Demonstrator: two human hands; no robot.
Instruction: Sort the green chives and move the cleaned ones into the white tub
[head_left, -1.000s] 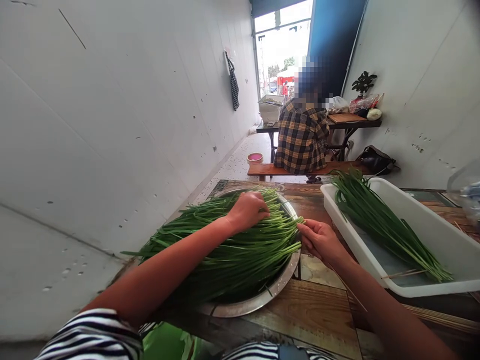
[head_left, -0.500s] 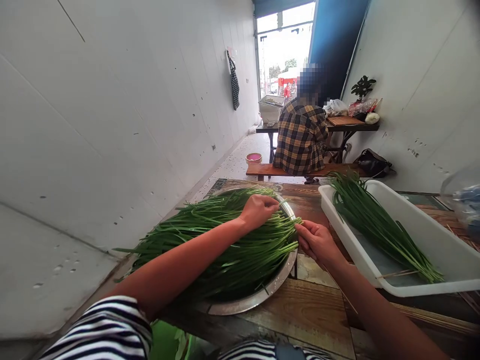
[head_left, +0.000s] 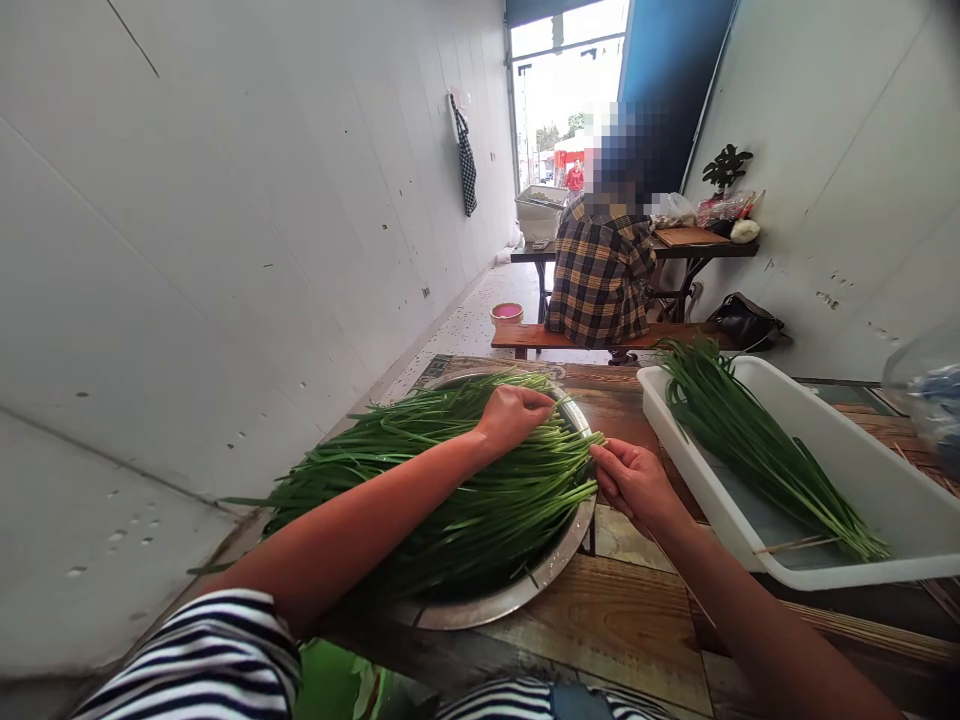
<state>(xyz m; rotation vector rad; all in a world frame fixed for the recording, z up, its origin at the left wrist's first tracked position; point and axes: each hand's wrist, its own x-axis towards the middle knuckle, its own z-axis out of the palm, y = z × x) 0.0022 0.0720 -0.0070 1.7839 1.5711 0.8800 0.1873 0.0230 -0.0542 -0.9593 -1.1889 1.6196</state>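
Long garlic chives (head_left: 450, 520) fill a round metal basin (head_left: 517, 605), their pale stem ends pointing right. Above them my left hand (head_left: 517, 412) is closed in a pinch on a chive stem near the far rim. At the basin's right rim my right hand (head_left: 637, 485) pinches the stem ends of some chives. A thin bamboo skewer (head_left: 686, 595) runs out from beneath that hand along the wrist; its other end is hidden by the fingers and stems.
To the right stands a white plastic tub (head_left: 862, 580) with a bunch of chives (head_left: 772, 460) inside. Thin sticks lie on the wooden table (head_left: 622, 610) at the far right. A green bag (head_left: 337, 685) sits below. Ahead, a person in a plaid shirt (head_left: 600, 270) sits on a bench.
Both hands keep nearly the same pinched positions over the basin. The view has shifted slightly, and the seated person's head looks a little lower or turned.
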